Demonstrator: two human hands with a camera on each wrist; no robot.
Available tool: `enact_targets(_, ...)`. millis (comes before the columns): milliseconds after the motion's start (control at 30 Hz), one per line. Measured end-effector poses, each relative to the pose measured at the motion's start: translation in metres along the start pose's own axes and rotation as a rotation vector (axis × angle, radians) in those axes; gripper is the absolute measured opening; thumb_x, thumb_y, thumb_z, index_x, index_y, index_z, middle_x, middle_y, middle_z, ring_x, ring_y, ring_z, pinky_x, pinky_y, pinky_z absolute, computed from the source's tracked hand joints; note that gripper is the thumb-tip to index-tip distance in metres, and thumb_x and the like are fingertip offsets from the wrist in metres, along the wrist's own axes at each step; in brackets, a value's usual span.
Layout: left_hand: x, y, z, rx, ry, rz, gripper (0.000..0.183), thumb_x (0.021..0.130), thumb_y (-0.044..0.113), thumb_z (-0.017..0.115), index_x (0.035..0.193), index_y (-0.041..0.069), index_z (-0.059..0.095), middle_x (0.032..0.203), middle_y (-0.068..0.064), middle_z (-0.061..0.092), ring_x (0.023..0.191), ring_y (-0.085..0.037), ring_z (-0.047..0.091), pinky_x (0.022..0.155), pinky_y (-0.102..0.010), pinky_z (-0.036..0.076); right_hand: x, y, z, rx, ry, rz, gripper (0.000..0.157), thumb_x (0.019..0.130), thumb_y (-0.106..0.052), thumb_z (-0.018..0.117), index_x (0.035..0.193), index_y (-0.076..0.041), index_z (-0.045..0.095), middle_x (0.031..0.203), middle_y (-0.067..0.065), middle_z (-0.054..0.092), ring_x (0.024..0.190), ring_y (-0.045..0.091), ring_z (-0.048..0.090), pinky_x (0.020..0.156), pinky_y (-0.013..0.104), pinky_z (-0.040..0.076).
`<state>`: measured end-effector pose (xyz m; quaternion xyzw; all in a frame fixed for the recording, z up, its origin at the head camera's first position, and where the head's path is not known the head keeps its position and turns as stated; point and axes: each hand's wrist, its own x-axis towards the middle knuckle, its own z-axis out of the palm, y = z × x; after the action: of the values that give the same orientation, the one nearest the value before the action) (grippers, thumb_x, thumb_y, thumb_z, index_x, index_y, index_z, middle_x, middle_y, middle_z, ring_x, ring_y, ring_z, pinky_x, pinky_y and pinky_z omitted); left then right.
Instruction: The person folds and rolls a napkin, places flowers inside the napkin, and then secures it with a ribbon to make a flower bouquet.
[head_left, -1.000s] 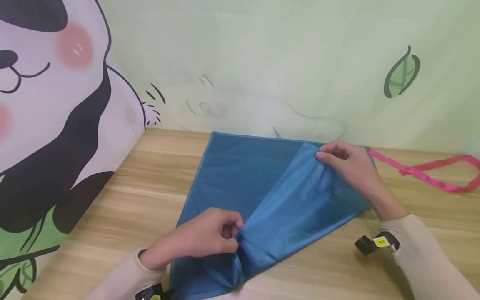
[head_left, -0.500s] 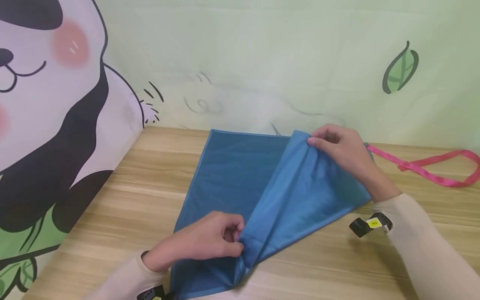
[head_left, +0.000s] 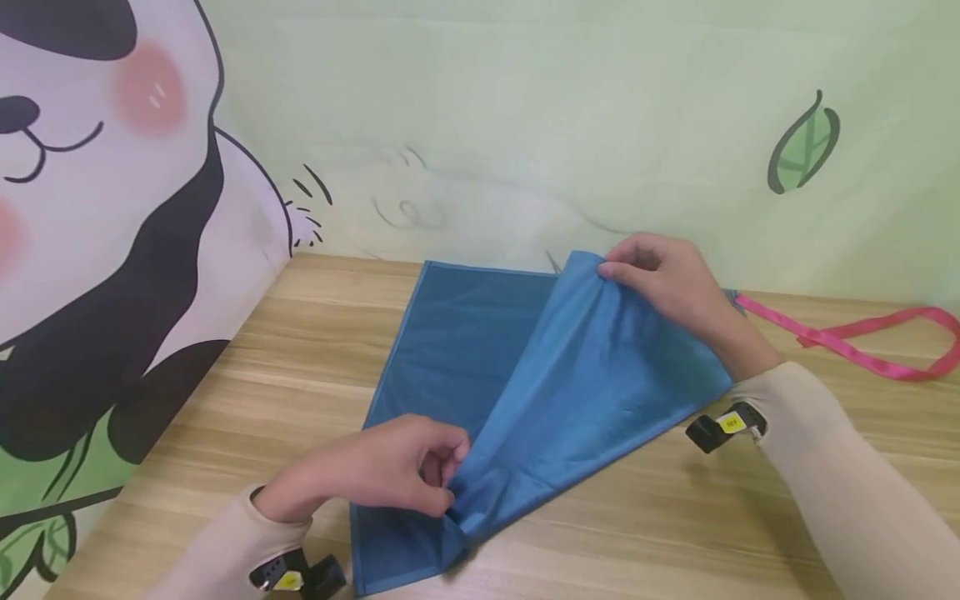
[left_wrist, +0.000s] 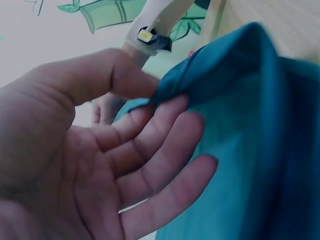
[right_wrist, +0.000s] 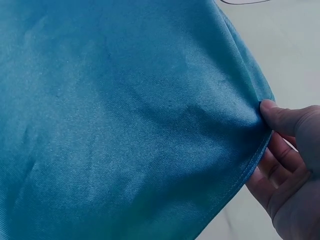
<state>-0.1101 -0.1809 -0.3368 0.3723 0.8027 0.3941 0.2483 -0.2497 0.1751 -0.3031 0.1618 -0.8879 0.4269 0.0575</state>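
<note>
A blue satiny cloth (head_left: 480, 333) with stitched edges lies on the wooden table, its right part lifted and folded over toward the left. With thumb and fingers, my right hand (head_left: 663, 279) pinches the cloth's far edge, raised off the table near the wall. My left hand (head_left: 397, 462) pinches the near part of the cloth, which bunches below the fingertips. In the left wrist view the hem sits between thumb and index finger, the other fingers loosely curled. The right wrist view shows the cloth (right_wrist: 125, 115) stretched from the right thumb (right_wrist: 280, 117).
A pink ribbon (head_left: 870, 342) lies looped on the table (head_left: 862, 433) to the right, one end at the cloth's far right corner. Behind stands a pale green backdrop (head_left: 525, 100) with a printed panda (head_left: 172, 250) at the left. A black camera (head_left: 712, 429) is strapped to the right wrist.
My right hand has moved left and up toward the wall, carrying the cloth's edge, so the folded part reaches further left. The left hand has shifted slightly left, still pinching.
</note>
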Motion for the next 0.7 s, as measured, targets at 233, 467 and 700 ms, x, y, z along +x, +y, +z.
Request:
enact_targets(233, -0.010, -0.011, -0.021, -0.065, -0.086, -0.015, 0.022, 0.085, 0.002, 0.073, 0.086, 0.011, 0.054, 0.074, 0.014, 0.059, 0.067, -0.003, 0.060, 0.059, -0.020, 0.046, 0.010, -0.002, 0.012, -0.011, -0.028, -0.044, 0.023, 0.102, -0.023, 0.075, 0.112, -0.002, 0.076, 0.109, 0.013, 0.075, 0.105, 0.027, 0.068, 0.095, 0.041, 0.050)
enact_targets(467, -0.012, -0.024, -0.033, -0.114, -0.101, -0.082, 0.020, 0.086, 0.001, 0.073, 0.085, 0.008, 0.054, 0.073, 0.010, 0.059, 0.067, -0.006, 0.059, 0.061, -0.020, 0.044, 0.027, -0.005, 0.029, 0.004, -0.033, -0.054, 0.021, 0.104, -0.020, 0.071, 0.113, -0.002, 0.075, 0.110, 0.014, 0.075, 0.104, 0.028, 0.066, 0.093, 0.044, 0.049)
enact_targets(700, -0.016, -0.035, -0.038, -0.153, -0.107, -0.128, 0.022, 0.084, 0.000, 0.076, 0.083, 0.008, 0.055, 0.072, 0.006, 0.063, 0.068, -0.008, 0.061, 0.062, -0.021, 0.050, 0.045, -0.010, 0.054, 0.007, -0.052, -0.074, 0.016, 0.106, -0.011, 0.065, 0.116, 0.001, 0.071, 0.113, 0.016, 0.073, 0.110, 0.033, 0.065, 0.096, 0.047, 0.049)
